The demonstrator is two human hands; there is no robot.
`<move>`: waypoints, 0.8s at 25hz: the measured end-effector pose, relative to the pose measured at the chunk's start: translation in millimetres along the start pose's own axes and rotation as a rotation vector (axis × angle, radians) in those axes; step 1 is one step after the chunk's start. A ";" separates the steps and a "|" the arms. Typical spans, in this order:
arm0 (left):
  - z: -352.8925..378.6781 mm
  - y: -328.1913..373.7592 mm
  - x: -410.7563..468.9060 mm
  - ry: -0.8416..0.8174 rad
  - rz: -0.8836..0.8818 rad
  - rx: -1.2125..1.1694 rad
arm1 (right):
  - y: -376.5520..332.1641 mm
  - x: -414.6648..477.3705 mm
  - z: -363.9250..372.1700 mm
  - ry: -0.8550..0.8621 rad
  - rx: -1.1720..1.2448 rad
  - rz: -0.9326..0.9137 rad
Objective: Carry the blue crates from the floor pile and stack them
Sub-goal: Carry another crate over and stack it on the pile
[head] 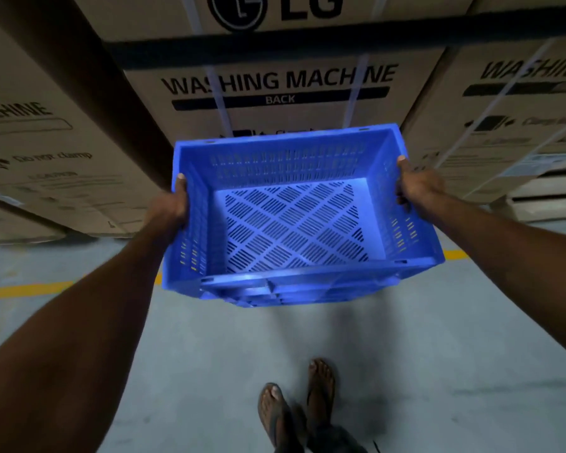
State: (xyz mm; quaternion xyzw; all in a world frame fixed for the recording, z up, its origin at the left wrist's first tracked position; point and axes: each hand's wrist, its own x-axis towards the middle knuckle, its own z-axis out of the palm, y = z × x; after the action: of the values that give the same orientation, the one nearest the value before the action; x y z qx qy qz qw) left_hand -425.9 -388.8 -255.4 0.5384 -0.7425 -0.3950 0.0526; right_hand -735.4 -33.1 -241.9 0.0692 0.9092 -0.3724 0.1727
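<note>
Left hand, right hand grip blue crate side rims — above floor.

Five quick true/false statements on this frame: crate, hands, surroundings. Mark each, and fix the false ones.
1. The left hand and right hand grip the blue crate by its opposite side rims. True.
2. The crate is full of small boxes. False: it is empty, and its slotted bottom shows.
3. The crate rests on the floor. False: it is held up in the air above it.
4. The cardboard boxes behind the crate are printed "WASHING MACHINE". True.
5. A red line runs across the floor. False: it is a yellow line.
</note>
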 end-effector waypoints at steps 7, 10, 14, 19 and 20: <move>4.7 -1.8 39.3 0.061 -0.036 -0.091 | -9.6 9.3 8.6 0.069 0.017 0.026; 1.3 15.3 24.2 0.065 -0.039 -0.141 | -8.2 15.0 6.0 0.113 0.000 0.011; 2.0 24.4 25.3 0.097 -0.041 -0.172 | -12.3 20.5 3.7 0.150 -0.016 0.001; 9.9 14.6 34.8 0.020 0.004 -0.226 | 1.6 36.1 11.2 0.133 -0.056 0.006; 13.4 15.1 35.8 0.028 0.000 -0.211 | 5.9 42.8 13.2 0.134 -0.079 -0.010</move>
State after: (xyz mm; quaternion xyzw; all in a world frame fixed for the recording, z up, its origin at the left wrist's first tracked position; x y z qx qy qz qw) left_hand -458.9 -410.1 -267.3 0.5353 -0.6959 -0.4636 0.1193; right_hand -770.3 -38.3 -270.1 0.0826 0.9330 -0.3317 0.1123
